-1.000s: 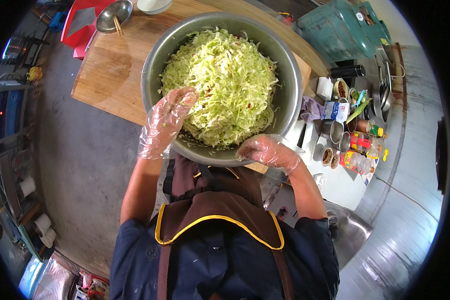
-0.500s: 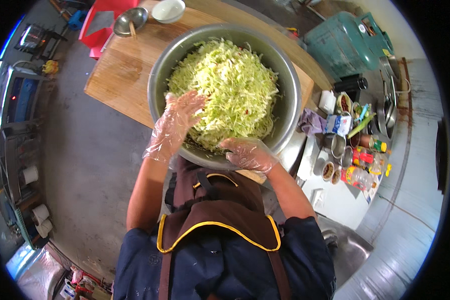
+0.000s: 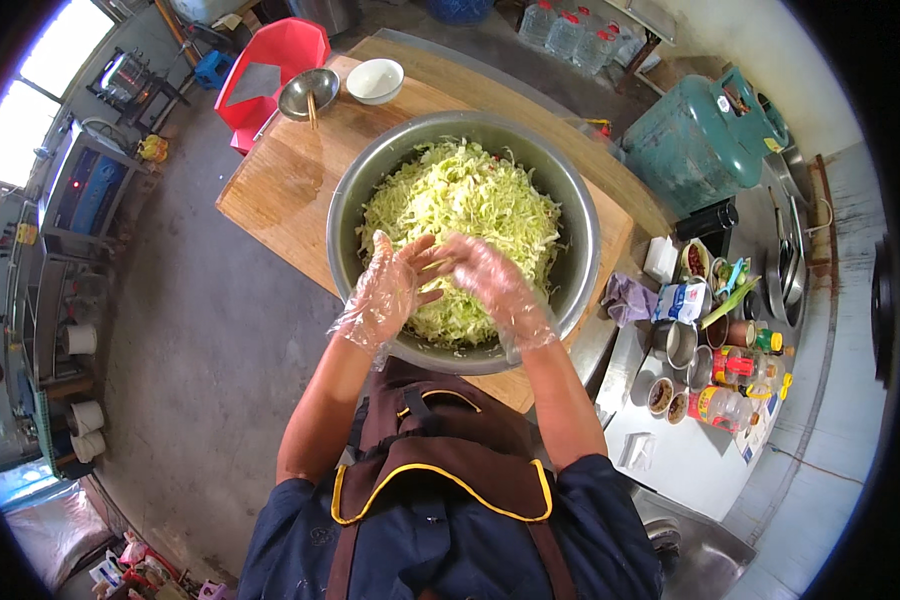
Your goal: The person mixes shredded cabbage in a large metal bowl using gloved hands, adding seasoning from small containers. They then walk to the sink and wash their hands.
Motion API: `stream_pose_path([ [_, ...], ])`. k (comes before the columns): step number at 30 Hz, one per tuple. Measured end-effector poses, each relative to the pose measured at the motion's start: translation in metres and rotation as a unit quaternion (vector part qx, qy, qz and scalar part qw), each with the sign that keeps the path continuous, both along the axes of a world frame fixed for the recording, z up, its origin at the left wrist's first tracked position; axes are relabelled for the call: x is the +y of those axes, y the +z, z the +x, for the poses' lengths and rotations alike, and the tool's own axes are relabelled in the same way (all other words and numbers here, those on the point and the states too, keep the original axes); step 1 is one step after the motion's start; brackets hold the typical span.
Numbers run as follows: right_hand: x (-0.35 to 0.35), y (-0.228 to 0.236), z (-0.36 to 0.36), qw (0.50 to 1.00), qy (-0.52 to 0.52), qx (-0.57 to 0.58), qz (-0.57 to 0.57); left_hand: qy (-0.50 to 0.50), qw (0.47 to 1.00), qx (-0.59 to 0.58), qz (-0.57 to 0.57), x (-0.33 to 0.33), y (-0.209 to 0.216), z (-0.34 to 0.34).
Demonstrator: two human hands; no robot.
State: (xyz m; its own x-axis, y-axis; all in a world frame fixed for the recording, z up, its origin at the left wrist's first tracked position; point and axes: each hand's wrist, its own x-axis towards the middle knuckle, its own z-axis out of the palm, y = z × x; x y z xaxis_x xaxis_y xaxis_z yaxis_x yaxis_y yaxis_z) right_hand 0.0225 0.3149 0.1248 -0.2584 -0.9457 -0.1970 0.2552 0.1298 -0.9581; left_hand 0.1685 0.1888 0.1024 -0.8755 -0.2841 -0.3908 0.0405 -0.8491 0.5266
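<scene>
A large metal basin (image 3: 342,235) stands on the wooden board, heaped with shredded cabbage (image 3: 470,190) flecked with small red bits. Both hands wear clear plastic gloves. My left hand (image 3: 390,288) is over the near left part of the heap, fingers spread, palm turned inward. Facing it, my right hand (image 3: 492,285) is stretched out above the near middle, slightly blurred, its fingertips meeting or overlapping those of the left. Neither hand shows any cabbage held. Whether the fingertips touch each other, I cannot tell.
Beyond the basin on the wooden board (image 3: 280,205) are a metal bowl (image 3: 305,97) with chopsticks and a white bowl (image 3: 375,82). A red chair (image 3: 290,45) stands behind. At right are a green gas cylinder (image 3: 690,150) and a side table (image 3: 710,465) with bottles (image 3: 725,408) and cups.
My right hand has lifted from the basin's near rim and moved left over the cabbage. My left hand has shifted inward, bringing the two together. The whole view has tilted slightly.
</scene>
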Motion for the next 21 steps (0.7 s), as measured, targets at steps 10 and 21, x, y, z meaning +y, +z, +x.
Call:
stream_pose_path([
  [10, 0.012, 0.006, -0.018, 0.996, -0.085, 0.019, -0.019, -0.013, 0.825, -0.108, -0.554, 0.013, 0.016, -0.010],
  [21, 0.017, 0.003, -0.035, 0.943, -0.097, 0.310, 0.073, -0.123, 0.441, -0.106, -0.883, 0.013, 0.012, -0.015],
])
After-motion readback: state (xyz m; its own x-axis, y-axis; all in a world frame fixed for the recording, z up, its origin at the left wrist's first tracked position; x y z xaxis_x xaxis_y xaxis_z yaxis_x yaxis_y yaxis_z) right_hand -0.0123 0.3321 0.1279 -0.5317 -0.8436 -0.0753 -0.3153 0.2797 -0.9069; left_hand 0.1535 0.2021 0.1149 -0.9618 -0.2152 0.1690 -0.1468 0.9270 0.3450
